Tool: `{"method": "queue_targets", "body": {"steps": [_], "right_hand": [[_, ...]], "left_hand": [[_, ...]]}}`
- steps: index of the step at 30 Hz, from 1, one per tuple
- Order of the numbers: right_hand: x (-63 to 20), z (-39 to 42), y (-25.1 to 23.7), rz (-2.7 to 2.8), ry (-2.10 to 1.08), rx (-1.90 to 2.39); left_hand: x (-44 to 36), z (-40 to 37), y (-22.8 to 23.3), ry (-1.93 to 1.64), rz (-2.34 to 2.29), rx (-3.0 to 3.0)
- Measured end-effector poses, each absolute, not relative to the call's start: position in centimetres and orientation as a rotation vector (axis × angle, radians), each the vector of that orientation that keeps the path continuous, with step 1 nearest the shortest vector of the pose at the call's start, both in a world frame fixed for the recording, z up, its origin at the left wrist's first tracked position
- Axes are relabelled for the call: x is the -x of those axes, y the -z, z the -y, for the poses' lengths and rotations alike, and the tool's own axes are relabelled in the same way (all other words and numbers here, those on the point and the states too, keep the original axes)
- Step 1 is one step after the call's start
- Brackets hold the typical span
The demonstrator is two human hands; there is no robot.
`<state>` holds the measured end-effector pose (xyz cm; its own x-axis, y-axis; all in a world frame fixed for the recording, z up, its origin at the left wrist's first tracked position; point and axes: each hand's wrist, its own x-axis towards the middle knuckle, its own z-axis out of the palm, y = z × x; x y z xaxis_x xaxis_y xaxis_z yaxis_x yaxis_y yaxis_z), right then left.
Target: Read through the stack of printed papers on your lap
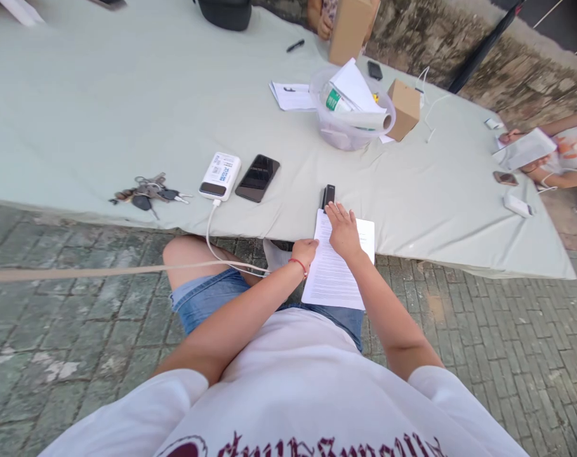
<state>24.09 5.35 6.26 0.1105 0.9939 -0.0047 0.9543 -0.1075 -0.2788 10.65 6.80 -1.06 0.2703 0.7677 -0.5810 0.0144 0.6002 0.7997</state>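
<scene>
Cloth-covered tabletop (102,114), near edge: papers (333,270) overhang it. Right hand (343,230) flat on them, grip released; left hand (305,251) pinches their left edge. Stapler (328,194) just beyond.

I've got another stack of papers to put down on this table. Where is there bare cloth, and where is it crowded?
Widest bare cloth: the far left of the table, beyond the keys and power bank. Another patch lies between the phone and the plastic tub. Crowded: around the tub and small box, and by the stapled sheets under both hands.
</scene>
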Motion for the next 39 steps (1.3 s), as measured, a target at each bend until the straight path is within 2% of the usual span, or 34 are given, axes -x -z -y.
{"method": "queue_targets", "body": {"steps": [19,28,33,36,39], "right_hand": [[-23.2,-5.5,-4.0,1.95,-0.232,2.197],[-24.5,-6.3,-6.0,1.956,-0.281,2.163],[-28.1,-3.3,-6.8,1.562,-0.249,2.065],[-30.5,1.1,-6.0,1.165,-0.177,2.094],[-31.7,6.1,-4.4,0.783,-0.259,2.186]], "left_hand": [[-10.7,-6.6,-0.9,-0.517,-1.268,-0.858],[-10.7,-6.2,-1.0,-0.569,-1.3,-0.937],[-10.1,-4.8,-0.4,-0.596,-1.208,-0.828],[-9.2,-4.0,-0.4,-0.6,-1.146,-0.726],[-8.3,-3.7,-0.4,-0.625,-1.085,-0.646]]}}
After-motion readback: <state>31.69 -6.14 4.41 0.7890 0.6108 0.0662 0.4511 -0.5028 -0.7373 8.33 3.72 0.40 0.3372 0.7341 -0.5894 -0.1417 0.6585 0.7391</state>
